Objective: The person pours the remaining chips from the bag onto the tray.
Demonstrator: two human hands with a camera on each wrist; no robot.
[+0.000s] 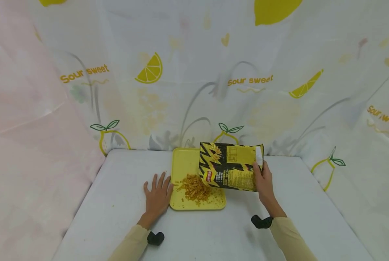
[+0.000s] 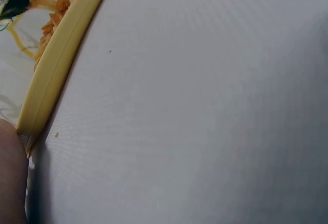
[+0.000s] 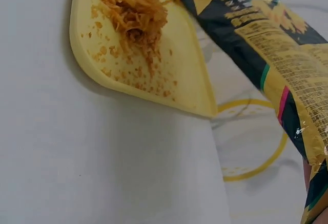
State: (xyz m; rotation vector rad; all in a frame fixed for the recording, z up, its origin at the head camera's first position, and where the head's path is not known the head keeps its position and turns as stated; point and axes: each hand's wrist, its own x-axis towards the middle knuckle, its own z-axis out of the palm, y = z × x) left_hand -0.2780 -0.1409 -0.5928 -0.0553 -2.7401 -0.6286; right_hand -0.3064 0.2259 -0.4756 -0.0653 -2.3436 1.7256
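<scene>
My right hand (image 1: 265, 185) grips the right end of a black-and-yellow snack bag (image 1: 231, 167), thumb on the printed side. The bag lies on its side in the air, its left end over a yellow tray (image 1: 184, 161). A heap of orange-brown crunchy snack pieces (image 3: 136, 16) lies on the tray, with crumbs scattered around it. Fingers spread, my left hand (image 1: 157, 199) rests on the table against the tray's left edge; part of that hand (image 2: 11, 175) shows beside the rim in the left wrist view. The bag's left-end opening cannot be made out.
The tray sits on a white table (image 1: 116, 217) at its back middle. A patterned cloth (image 1: 188, 72) with lemon prints hangs right behind the table. A few crumbs lie on the table left of the tray. Each wrist wears a black device (image 1: 262, 222).
</scene>
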